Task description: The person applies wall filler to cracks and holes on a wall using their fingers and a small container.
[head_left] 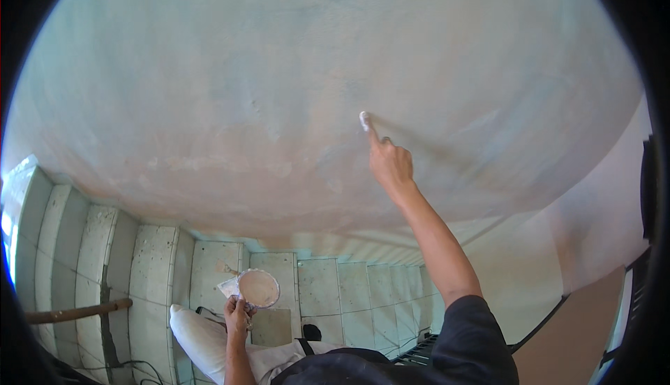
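My right arm reaches up to the large plastered wall (300,71). The index finger of my right hand (391,161) is stretched out, its tip coated in white paste and at the wall's surface. The other fingers of that hand are curled in, and it holds nothing. Low in front of me, my left hand (237,313) grips the near side of a small round tub (259,270) with a smeared rim. Pinkish-beige paste (258,289) fills it. Beside the tub, near my left fingers, is a flat white triangular piece (227,287); whether I hold it too is unclear.
Tiled stairs (150,266) run along the foot of the wall, with steps on both sides of me. A brown rail (80,312) juts in at the lower left, above a dark cable (143,365). Dark railing (419,350) stands at the lower right.
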Motion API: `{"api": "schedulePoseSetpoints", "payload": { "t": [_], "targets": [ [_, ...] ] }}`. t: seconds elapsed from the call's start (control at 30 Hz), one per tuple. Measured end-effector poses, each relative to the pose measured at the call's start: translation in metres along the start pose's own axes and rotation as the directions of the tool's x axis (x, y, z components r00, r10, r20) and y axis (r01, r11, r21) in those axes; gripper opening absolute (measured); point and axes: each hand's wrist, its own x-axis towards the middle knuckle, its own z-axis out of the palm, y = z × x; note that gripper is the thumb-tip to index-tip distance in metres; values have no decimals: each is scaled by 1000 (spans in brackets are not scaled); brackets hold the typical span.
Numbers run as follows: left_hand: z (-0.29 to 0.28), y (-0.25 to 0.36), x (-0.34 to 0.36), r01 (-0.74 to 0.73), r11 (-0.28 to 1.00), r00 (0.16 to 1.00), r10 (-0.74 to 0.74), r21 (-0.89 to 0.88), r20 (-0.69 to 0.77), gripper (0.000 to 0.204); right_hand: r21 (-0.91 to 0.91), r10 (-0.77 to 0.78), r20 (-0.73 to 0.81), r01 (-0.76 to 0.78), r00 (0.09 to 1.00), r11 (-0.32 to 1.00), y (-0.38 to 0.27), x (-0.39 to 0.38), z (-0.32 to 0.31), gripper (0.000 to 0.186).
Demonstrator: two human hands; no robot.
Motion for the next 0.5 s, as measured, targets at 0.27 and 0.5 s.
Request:
{"api": "schedulePoseSetpoints", "payload": {
  "t": [0.27, 0.5],
  "targets": [
    [12, 16, -12, -49, 999, 998, 49, 18, 49, 12, 60, -98, -6, 99, 995, 993, 12, -22, 6, 76],
    [10, 26, -34, -221, 973, 966, 228, -64, 124, 13, 27, -194, 105, 193, 975, 981, -4, -87, 12, 74]
  ]
}}
